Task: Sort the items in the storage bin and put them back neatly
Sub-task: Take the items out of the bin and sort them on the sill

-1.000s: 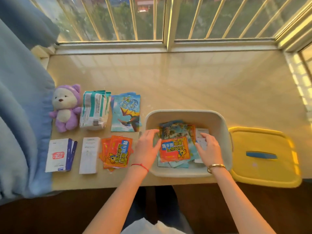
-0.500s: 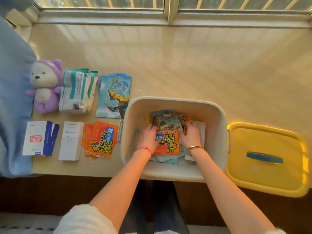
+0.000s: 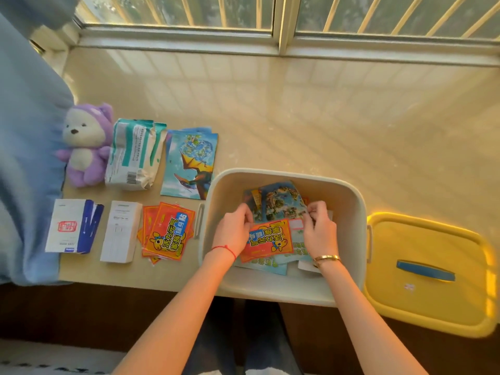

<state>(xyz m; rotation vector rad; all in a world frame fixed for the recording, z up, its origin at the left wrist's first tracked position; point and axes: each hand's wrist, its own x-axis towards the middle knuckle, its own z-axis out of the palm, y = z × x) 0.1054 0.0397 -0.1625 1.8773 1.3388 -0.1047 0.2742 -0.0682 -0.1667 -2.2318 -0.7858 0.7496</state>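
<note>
Right now, in the head view, both hands are down inside the cream storage bin (image 3: 281,290), which sits at the near edge of the sill between the sorted rows and its yellow lid (image 3: 427,272). The left hand (image 3: 234,234) pinches the left edge of a loose pile of packets; the right hand (image 3: 319,234) pinches a thin edge at the pile's upper right. On top lies an orange cartoon sachet (image 3: 267,243), with a blue dinosaur packet (image 3: 281,205) behind it.

Judging by the layout, the emptying-and-grouping step is in hand: matching orange sachets (image 3: 167,234), dinosaur packets (image 3: 190,163), two white boxes, a wipes pack (image 3: 132,155) and a purple plush bear (image 3: 85,144) already lie in rows outside. The next move likely calls for peeling one packet free without dragging its neighbours.

Lower layers of the pile are hidden, as is the white card under the right wrist, and the print is too blurred to read.
</note>
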